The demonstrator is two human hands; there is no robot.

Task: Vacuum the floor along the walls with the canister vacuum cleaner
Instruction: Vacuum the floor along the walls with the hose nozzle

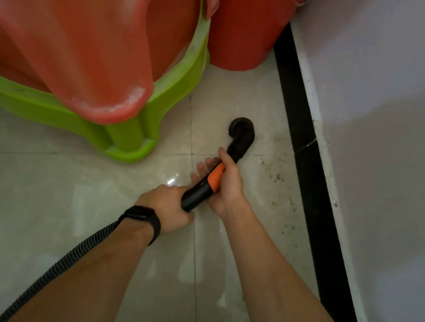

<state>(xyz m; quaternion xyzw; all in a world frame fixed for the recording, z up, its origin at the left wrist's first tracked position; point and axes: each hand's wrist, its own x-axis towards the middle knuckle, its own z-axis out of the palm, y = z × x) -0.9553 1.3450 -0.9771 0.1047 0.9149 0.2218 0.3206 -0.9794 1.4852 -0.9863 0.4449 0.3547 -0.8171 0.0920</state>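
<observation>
Both your grips are wrapped round the one black-and-orange wand (202, 187): left grip (170, 207) at its near end by the one ribbed hose (58, 267), right grip (226, 188) just beyond. The single round nozzle (241, 130) is down on the floor (30, 200), near the black skirting (305, 154) on the right. Two red tubs (242, 25) and one green stool (132, 130) stand far left.

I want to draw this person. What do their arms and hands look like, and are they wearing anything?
The left forearm and right forearm are bare, no sleeves in view. The left hand and right hand have no gloves, and no rings show. The left wrist wears a black band with a dark face, like a watch or fitness tracker. The right wrist wears nothing.
</observation>
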